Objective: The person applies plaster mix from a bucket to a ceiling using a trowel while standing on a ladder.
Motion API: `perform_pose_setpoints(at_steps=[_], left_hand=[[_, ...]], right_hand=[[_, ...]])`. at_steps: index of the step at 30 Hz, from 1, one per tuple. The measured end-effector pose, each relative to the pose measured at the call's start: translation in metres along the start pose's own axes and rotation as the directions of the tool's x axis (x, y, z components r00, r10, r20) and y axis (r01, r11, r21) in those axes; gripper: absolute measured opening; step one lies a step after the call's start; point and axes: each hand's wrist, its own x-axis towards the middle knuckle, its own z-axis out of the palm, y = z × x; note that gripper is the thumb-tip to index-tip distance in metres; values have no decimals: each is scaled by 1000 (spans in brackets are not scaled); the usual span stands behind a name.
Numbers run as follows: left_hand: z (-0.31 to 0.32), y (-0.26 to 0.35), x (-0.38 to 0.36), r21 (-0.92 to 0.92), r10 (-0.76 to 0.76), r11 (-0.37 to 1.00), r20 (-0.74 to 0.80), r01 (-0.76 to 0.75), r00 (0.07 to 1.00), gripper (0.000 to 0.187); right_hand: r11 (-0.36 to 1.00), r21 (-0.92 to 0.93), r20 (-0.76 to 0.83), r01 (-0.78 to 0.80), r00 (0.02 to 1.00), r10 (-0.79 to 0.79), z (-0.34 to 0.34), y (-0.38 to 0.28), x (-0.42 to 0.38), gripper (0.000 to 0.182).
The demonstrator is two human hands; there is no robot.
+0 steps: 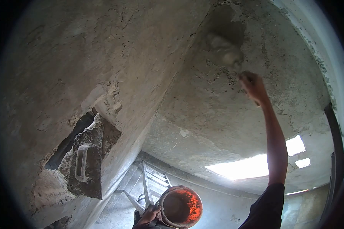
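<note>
My right hand (253,87) is raised high against the wall, its fingers wrapped round the handle of a trowel (226,50). The trowel's blade is smeared by motion and lies over or close to a dark, damp-looking patch (229,26) of plaster. Low in the view, my left hand (151,215) grips the rim of a bucket (198,208). Orange shows on the bucket's inner wall, and grey mortar (175,208) is inside. To the left, a plastering float (88,168) with a looped handle rests at a broken hole in the wall.
A metal ladder (146,183) stands below, behind the bucket. The rough wall (114,57) on the left meets the wall being worked at a cracked corner. The hole (70,141) has jagged edges. Bright light (248,167) falls on the lower right wall.
</note>
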Motion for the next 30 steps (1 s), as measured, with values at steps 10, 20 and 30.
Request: perform_pose_setpoints(at_steps=[10,20,30], left_hand=[[-4,-8,3,-74,-9,997,-53,5,999,33],[-5,-5,6,-55,4,999,12,-3,1000,29],[-14,-16,8,-70,-6,998,12,6,1000,31]], right_hand=[[998,41,-101,-55,993,58,-36,-6,24,34],[998,-61,-37,-14,999,12,-28,-17,7,36],[996,91,-238,-16,971,38,-65,-21,30,35]])
